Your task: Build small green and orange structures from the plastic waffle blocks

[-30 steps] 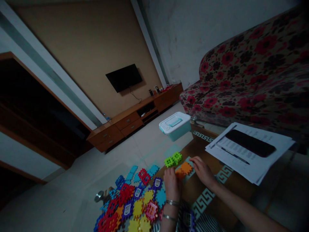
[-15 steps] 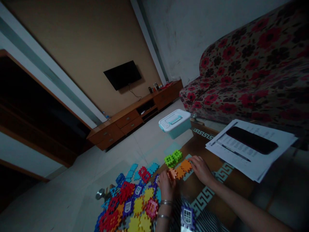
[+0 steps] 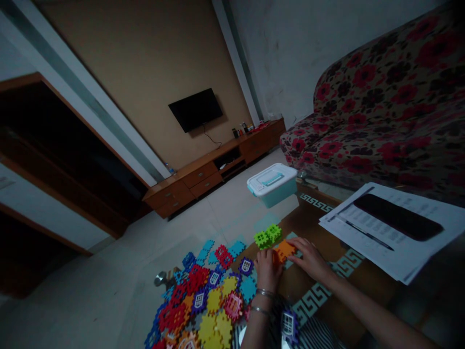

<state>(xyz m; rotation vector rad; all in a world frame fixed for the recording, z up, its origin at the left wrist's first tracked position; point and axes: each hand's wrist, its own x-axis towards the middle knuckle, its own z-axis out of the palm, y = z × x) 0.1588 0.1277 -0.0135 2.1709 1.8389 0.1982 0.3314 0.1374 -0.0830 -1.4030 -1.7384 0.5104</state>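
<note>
Orange interlocking plastic tiles (image 3: 285,249) lie low over the glass table, between my two hands. My left hand (image 3: 267,267), with bangles at its wrist, curls over their left end and hides part of them. The fingers of my right hand (image 3: 308,257) pinch their right edge. Just beyond stand joined lime-green tiles (image 3: 268,236), touched by neither hand. A heap of loose tiles spreads left of my left hand, with yellow tiles (image 3: 209,327), red tiles (image 3: 198,277) and a purple window tile (image 3: 199,300) among them.
A lidded turquoise box (image 3: 278,191) stands at the table's far side. On the right, papers (image 3: 385,259) carry a pen (image 3: 368,235) and a black phone (image 3: 399,216). Near my lap is another purple window tile (image 3: 289,325). A floral sofa (image 3: 363,131) stands behind.
My left hand has come closer to the right hand and covers more of the orange tiles. The whole view has shifted slightly, so the room appears further right.
</note>
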